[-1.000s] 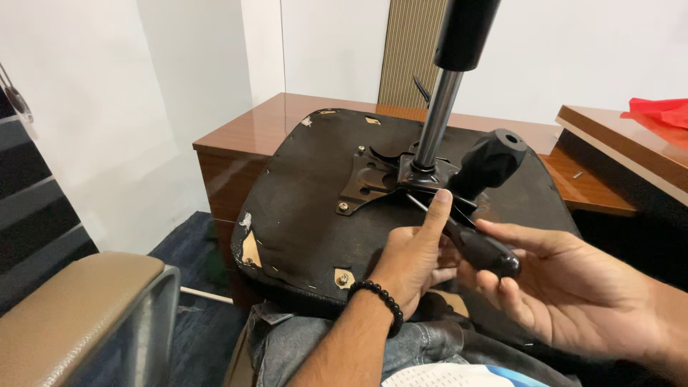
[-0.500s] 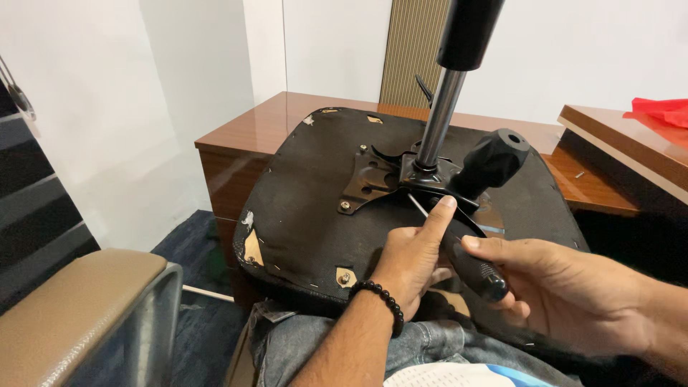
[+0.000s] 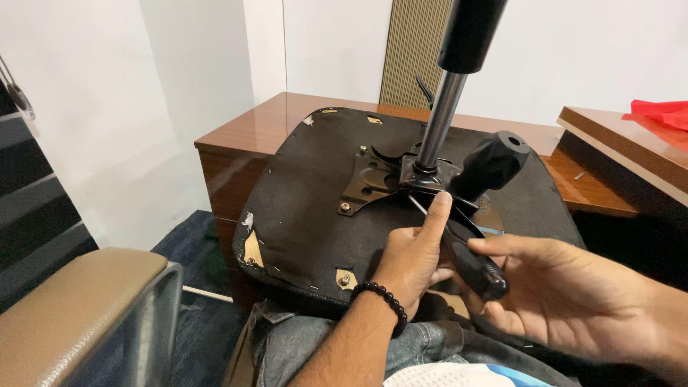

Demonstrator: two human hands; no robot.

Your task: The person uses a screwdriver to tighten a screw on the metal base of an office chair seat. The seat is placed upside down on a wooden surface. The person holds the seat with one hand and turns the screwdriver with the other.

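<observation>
An upturned black chair seat (image 3: 315, 186) rests on my lap, its underside facing me. A black metal mounting plate (image 3: 376, 179) with a chrome gas cylinder (image 3: 437, 122) stands up from its middle, and a black lever knob (image 3: 491, 165) sticks out to the right. My left hand (image 3: 412, 258) wears a black bead bracelet and steadies the thin shaft of a screwdriver, thumb pointing up toward the plate. My right hand (image 3: 566, 294) grips the screwdriver's black handle (image 3: 476, 269). The tip sits at the base of the cylinder bracket.
A glossy brown wooden desk (image 3: 265, 132) stands behind the seat, with a second wooden surface (image 3: 623, 147) at the right bearing a red cloth (image 3: 663, 111). A tan padded armrest (image 3: 72, 308) is at lower left. Blue carpet and a white wall lie to the left.
My right hand has slid slightly down and right along the screwdriver handle; the left thumb stays on the shaft. The seat has not moved.
</observation>
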